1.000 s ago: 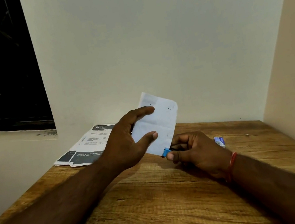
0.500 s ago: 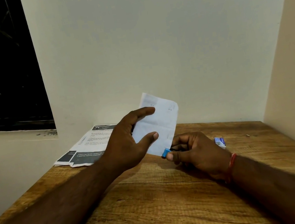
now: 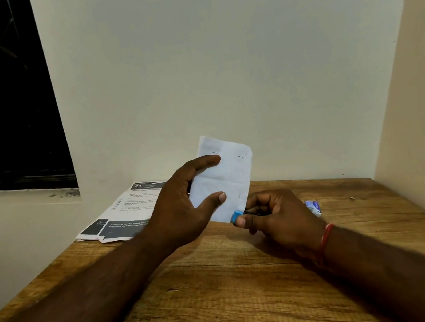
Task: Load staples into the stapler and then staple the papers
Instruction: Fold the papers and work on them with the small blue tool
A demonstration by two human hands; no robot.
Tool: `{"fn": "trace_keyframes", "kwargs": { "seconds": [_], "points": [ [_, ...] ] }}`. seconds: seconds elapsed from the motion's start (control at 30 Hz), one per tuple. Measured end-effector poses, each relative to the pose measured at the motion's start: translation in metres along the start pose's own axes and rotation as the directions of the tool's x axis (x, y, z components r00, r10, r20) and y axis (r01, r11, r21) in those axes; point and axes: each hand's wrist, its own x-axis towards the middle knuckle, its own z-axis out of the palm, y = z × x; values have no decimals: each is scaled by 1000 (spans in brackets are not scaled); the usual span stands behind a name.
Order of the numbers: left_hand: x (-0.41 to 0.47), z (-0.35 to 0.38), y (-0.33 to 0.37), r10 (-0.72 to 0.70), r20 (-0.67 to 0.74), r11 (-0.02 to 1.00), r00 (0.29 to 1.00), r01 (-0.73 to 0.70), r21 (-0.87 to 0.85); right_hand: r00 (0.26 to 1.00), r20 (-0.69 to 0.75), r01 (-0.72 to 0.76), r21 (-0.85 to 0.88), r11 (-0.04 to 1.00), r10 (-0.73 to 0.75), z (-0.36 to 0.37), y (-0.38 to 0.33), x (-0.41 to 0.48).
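Observation:
My left hand [image 3: 185,207] holds a folded white paper [image 3: 226,181] upright above the wooden table, thumb in front and fingers along its left edge. My right hand [image 3: 274,215] grips a small blue stapler [image 3: 237,216] clamped on the paper's lower right corner; only the stapler's blue tip shows past my thumb. A small blue and white staple box [image 3: 313,206] lies on the table just behind my right hand.
Printed sheets [image 3: 121,212] lie at the table's far left corner against the wall. The wooden table [image 3: 226,285] is boxed in by a white wall behind and a beige wall on the right. A dark window is at upper left.

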Motion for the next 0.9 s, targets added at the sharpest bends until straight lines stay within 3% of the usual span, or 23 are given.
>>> {"fn": "trace_keyframes", "kwargs": {
  "seconds": [0.13,0.3,0.5,0.6,0.7,0.77,0.9],
  "points": [
    [2,-2,-3,-6,-42,1000,999,5,-22,996,74,52,-34,998,-49,-3,2,-2],
    [7,1,-12,-115,-80,982,990,101,-157,997,82,50,-441,896,-15,-15,10,-1],
    [5,4,-16,-254,-85,948,963,231,-217,996,86,44,-490,871,-2,-14,11,0],
    [3,8,-15,-283,-92,948,955,264,-178,997,68,49,-414,909,-23,-14,6,-3],
    [5,16,-11,-318,-119,943,941,301,-143,994,65,84,-26,996,-82,-11,-4,-4],
    [8,23,-5,-315,-96,941,944,297,-160,994,-41,102,139,985,-97,-9,-7,-1],
    [21,38,8,-271,-97,962,958,273,2,959,-245,165,86,983,-140,-10,-6,5]
  ]
}}
